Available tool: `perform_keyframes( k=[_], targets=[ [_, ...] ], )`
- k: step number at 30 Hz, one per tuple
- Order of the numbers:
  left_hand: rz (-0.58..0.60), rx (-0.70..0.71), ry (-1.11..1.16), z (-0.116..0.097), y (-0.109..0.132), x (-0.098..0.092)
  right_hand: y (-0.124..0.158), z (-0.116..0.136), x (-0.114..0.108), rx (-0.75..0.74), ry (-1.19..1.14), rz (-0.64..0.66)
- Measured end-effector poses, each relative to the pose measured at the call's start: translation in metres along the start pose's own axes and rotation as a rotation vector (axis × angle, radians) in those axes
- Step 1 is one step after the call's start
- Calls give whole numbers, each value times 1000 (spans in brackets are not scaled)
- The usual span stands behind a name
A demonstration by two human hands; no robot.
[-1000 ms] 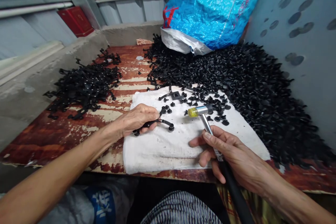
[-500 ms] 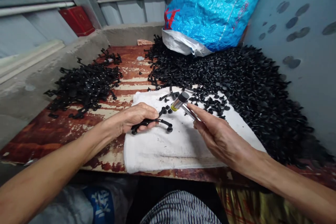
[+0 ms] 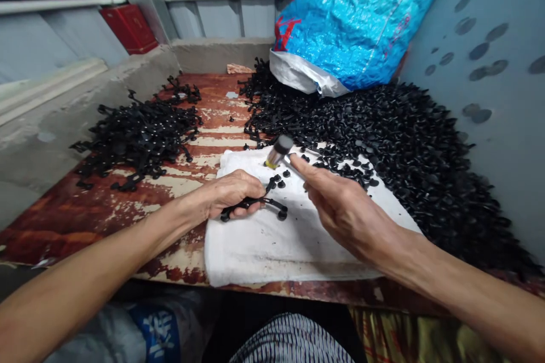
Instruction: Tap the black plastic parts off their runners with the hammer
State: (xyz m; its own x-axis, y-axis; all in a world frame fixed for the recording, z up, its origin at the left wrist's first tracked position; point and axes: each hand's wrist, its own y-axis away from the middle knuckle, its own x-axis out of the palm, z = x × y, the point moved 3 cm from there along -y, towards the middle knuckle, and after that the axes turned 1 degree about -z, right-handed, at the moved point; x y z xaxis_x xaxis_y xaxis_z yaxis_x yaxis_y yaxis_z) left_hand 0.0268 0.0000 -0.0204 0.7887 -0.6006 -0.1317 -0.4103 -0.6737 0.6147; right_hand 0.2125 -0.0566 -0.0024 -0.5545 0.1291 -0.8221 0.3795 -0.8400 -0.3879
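My left hand (image 3: 232,193) presses a black plastic sprue (image 3: 266,203) with round caps at its ends onto a white towel (image 3: 272,244). My right hand (image 3: 340,207) grips a small mallet; its head (image 3: 277,151), silver with a yellow face and a black face, hovers just above the sprue's far caps. The handle is hidden under my fingers. A few loose black caps (image 3: 279,181) lie on the towel beside the sprue.
A large heap of black caps (image 3: 404,147) fills the right side up to a grey wall. Stripped black sprues (image 3: 136,136) pile up at the left on the worn red board (image 3: 106,210). A blue sack (image 3: 361,11) leans at the back.
My right hand has swung the mallet from the towel's right side to the left and forward, so its head now sits over the sprue's caps. My left hand has stayed on the sprue.
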Motion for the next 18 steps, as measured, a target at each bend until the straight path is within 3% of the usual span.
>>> perform_keyframes(
  k=[2, 6, 10, 14, 18],
  targets=[
    [17, -7, -3, 1, -1, 0, 0, 2, -4, 41, -36, -42],
    [13, 15, -3, 3, -4, -2, 2, 2, 3, 92, 37, 181],
    [20, -10, -5, 5, -4, -1, 4, -2, 1, 107, -12, 53],
    [17, 11, -18, 1, 0, 0, 4, -7, 8, 94, 9, 134],
    [-20, -42, -12, -2, 1, 3, 1, -6, 8, 113, -19, 115]
  ],
)
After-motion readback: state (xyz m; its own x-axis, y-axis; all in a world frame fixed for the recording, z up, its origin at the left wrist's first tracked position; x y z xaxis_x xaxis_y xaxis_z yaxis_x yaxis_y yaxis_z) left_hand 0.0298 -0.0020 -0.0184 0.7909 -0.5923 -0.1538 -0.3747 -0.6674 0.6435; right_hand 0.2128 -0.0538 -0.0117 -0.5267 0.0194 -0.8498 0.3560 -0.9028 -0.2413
